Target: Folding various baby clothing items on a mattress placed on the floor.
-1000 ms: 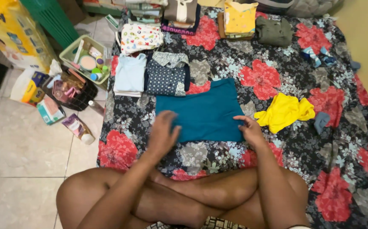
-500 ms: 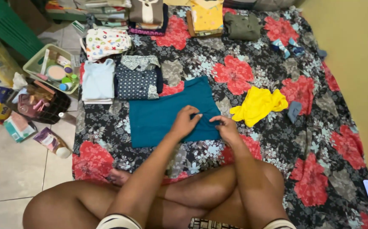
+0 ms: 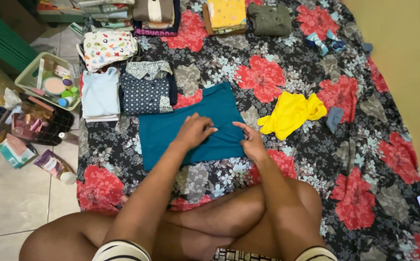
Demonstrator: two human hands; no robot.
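You have one view only — a camera worn on your head, tipped steeply down over your crossed legs [image 3: 229, 217]. It faces forward across the flowered mattress [image 3: 364, 145], near enough that your forearms fill the lower middle and your left hand [image 3: 194, 130] and right hand [image 3: 252, 142] sit close to centre. The tiled floor [image 3: 11, 203] runs down the left edge, a yellow wall [image 3: 408, 58] down the right — folded clothes stacks [image 3: 156, 14] are cut by the top edge.
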